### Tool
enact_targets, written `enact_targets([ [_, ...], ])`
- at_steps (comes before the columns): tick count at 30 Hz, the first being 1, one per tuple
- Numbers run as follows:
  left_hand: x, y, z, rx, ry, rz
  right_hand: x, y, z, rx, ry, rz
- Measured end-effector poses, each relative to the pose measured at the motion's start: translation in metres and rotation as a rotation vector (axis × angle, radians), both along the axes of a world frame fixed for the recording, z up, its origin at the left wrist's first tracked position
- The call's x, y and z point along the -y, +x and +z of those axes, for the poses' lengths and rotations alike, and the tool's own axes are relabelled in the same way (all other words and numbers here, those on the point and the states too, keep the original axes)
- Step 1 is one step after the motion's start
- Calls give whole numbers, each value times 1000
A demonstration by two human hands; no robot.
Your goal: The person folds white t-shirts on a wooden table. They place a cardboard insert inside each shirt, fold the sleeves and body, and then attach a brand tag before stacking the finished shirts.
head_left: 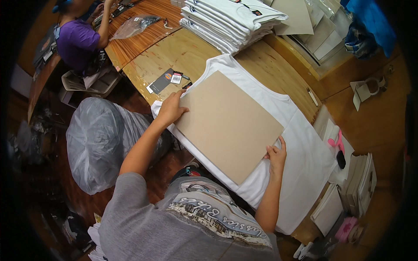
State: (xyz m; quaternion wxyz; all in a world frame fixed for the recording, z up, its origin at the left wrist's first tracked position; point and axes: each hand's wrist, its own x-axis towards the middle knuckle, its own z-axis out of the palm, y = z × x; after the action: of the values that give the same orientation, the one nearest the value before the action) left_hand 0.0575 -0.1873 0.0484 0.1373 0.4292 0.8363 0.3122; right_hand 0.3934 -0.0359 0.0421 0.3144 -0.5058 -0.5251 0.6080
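A stiff beige cardboard sheet [228,126] lies on a white T-shirt [300,161], which is spread face-down or face-up, I cannot tell which, across the wooden table. My left hand [173,108] grips the sheet's left edge, thumb on top. At the sheet's right corner, my right hand [275,154] holds the edge between thumb and fingers. The shirt's neckline sticks out beyond the board's far edge. Just past my left hand lie a dark hang tag [162,81] and a small white-and-red label [176,77].
Folded white shirts [233,21] are stacked at the far side. A stuffed grey plastic bag [98,141] stands at left; a person in purple [78,41] sits beyond it. At right are a pink-handled tool [337,140] and several upright boards [359,182]. A pen [312,97] lies near the table's edge.
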Motion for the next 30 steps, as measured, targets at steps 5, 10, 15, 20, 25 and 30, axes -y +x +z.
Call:
enact_targets([
  [5,0,5,-3,-292,-109,160,-4,-32,-8,51,26,26],
  [10,-13,47,-15,-452,79,32,-3,-37,-8,134,64,13],
  [15,-26,79,-24,-420,76,-88,3,-39,-5,187,47,5],
  [20,-33,83,-31,-412,28,-87,4,-40,-5,205,64,27],
  [25,-35,83,-33,-425,40,-109,2,-42,-4,216,45,22],
  [30,-36,83,-34,-432,-4,-122,0,-45,6,320,65,89],
])
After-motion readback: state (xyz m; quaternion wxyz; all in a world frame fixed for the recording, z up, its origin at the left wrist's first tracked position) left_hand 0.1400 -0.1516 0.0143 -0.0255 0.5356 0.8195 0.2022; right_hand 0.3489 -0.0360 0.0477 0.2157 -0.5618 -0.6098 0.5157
